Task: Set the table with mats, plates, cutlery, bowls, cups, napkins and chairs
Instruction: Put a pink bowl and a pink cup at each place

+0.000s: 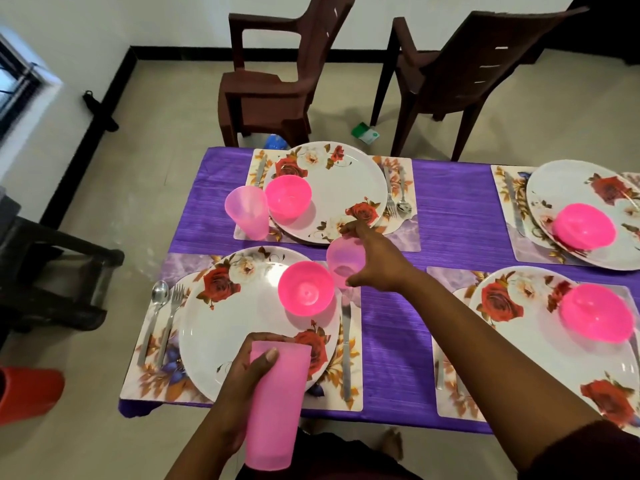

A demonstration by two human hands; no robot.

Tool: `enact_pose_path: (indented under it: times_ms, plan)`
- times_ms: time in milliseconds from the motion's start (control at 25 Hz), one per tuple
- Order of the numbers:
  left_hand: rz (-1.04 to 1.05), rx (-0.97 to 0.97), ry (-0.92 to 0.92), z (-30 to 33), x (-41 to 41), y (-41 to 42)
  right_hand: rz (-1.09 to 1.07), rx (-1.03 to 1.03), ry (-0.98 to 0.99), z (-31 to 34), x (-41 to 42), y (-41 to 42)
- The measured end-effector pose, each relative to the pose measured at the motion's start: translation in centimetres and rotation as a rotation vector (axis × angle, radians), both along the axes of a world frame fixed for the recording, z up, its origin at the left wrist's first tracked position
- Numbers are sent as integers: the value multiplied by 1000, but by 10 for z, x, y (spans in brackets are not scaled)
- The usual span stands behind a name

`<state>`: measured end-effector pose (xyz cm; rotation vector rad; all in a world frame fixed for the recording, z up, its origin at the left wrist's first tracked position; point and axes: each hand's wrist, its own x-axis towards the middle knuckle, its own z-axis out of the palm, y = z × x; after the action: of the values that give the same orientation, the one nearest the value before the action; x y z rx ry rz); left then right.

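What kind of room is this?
Probably a dining room at home: a table set with plates and bowls, chairs beside it, tiled floor.

Left hand [242, 382] low at 6 o'clock, fingers curled in a grip, thumb up front. Right hand [375, 263] stretched toward 12 o'clock, forearm extended, fingers pinching.

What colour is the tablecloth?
Purple, with fine stripes; the tablecloth shows best in the head view.

Each mat [353, 393] bears a plate [242, 327] holding a bowl [306, 288], with chairs [270, 77] behind the table [457, 216].
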<state>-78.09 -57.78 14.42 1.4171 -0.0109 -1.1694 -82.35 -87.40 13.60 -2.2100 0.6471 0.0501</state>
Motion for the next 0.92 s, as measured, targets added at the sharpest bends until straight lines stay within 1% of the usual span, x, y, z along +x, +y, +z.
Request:
enact_pose_path:
  times_ms: [440,600,680,760,800,840,920]
  plan:
    - [4,8,84,-2,2,-10,-62,-51,-6,0,-1,5]
    - [-8,23,77,-1,1,-11,-78,-79,-7,-2,-1,7]
    - [-1,34,88,-2,0,-11,-66,-92,24,-2,-2,8]
    - [17,47,50,-4,1,-11,-71,-61,32,1,-3,9]
    - [17,51,21,-4,2,-11,-130,-19,-16,3,-5,10]
    - [11,47,2,-3,2,-13,-238,27,-104,6,-8,10]
    - [-22,16,1,0,3,-18,-517,86,-298,9,-19,10]
